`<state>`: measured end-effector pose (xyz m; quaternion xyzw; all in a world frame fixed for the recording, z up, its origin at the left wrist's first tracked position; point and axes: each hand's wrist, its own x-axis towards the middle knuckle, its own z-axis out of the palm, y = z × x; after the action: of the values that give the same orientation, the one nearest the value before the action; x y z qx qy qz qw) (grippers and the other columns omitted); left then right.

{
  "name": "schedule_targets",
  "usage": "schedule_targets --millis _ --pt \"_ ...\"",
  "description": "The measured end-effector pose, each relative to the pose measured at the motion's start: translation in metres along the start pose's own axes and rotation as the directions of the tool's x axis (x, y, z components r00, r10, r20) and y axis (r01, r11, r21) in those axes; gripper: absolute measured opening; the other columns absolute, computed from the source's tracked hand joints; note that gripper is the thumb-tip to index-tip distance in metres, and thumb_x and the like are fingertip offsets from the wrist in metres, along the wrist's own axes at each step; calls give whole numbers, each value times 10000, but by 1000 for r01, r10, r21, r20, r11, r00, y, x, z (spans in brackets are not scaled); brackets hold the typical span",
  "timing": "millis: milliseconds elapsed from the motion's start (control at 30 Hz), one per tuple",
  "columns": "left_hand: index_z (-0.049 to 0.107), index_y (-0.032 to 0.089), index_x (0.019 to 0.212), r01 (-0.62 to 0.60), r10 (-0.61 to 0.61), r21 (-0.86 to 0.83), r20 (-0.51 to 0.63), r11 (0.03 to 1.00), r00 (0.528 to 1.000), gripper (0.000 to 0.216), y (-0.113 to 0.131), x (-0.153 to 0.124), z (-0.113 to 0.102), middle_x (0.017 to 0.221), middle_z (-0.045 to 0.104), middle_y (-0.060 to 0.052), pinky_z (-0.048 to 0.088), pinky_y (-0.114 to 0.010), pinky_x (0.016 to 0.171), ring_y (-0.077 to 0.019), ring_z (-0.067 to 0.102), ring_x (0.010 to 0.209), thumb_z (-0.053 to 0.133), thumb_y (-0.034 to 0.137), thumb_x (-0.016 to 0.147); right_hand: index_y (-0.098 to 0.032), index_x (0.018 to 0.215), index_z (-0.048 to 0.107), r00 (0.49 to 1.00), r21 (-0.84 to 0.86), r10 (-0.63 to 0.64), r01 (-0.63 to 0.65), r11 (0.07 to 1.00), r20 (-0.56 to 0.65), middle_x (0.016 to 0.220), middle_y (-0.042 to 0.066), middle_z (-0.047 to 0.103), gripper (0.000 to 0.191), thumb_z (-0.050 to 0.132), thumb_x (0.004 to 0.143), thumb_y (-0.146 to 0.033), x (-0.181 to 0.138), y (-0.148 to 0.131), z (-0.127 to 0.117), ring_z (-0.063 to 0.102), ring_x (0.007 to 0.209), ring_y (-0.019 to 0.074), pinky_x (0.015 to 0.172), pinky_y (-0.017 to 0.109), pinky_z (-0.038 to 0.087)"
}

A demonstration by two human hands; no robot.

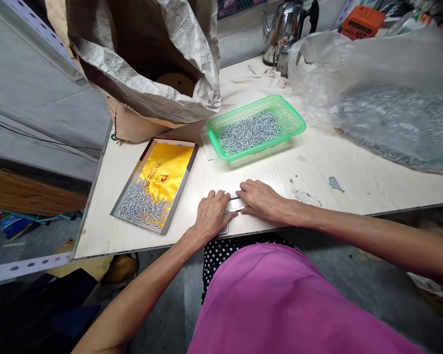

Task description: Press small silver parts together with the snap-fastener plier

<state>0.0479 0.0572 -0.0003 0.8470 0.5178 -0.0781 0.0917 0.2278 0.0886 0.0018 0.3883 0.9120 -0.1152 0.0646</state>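
Near the table's front edge, my left hand (212,215) and my right hand (261,200) are close together. Between them lies a flat silvery metal piece (236,204), its ends covered by my fingers. My left fingers curl over its left end, with the thumb stretched along its near side. The right hand pinches the other end. A grey rounded edge of something (225,229) shows under my left palm. To the left is a shallow box (184,184) with yellow cloth (168,164) and many small metal pins (138,204). Beyond my hands, a green plastic basket (258,154) holds similar pins.
A large open woven sack (203,64) stands at the back left. Clear plastic bags (398,108) of metal parts cover the right side. A metal kettle (286,29) and an orange box (362,22) are at the back. The front table edge (129,250) runs beside my body.
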Motion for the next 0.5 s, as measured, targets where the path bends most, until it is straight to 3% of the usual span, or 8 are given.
schedule_targets --millis 133,267,433,500 --pt "586 203 1080 94 -94 -3 23 996 995 293 5 1 1 1053 604 -64 458 -350 740 -251 516 1022 550 443 916 -115 910 651 998 -17 -60 60 998 4 943 110 639 103 587 909 -196 9 2 6 547 897 231 702 325 356" --pt "614 208 994 165 -164 -14 33 986 986 215 9 4 0 1022 620 -53 469 -345 732 -249 521 1026 533 397 932 -135 865 633 995 -11 -98 98 995 -6 865 86 636 167 484 938 -116 14 4 10 537 817 203 667 314 332" --pt "605 206 1097 201 -202 -38 -15 979 979 289 7 6 -1 1068 627 -65 506 -355 754 -267 529 1050 595 410 892 -121 953 642 997 -2 -72 72 997 -40 956 109 629 143 574 922 -243 16 10 5 539 875 224 707 315 352" --pt "544 179 1233 221 -225 -52 -85 974 971 436 9 2 4 1150 618 -94 515 -395 818 -286 537 1080 627 406 870 -109 1039 632 994 -12 -77 76 997 -77 1025 130 614 325 678 852 -371 17 18 4 533 927 251 740 324 364"
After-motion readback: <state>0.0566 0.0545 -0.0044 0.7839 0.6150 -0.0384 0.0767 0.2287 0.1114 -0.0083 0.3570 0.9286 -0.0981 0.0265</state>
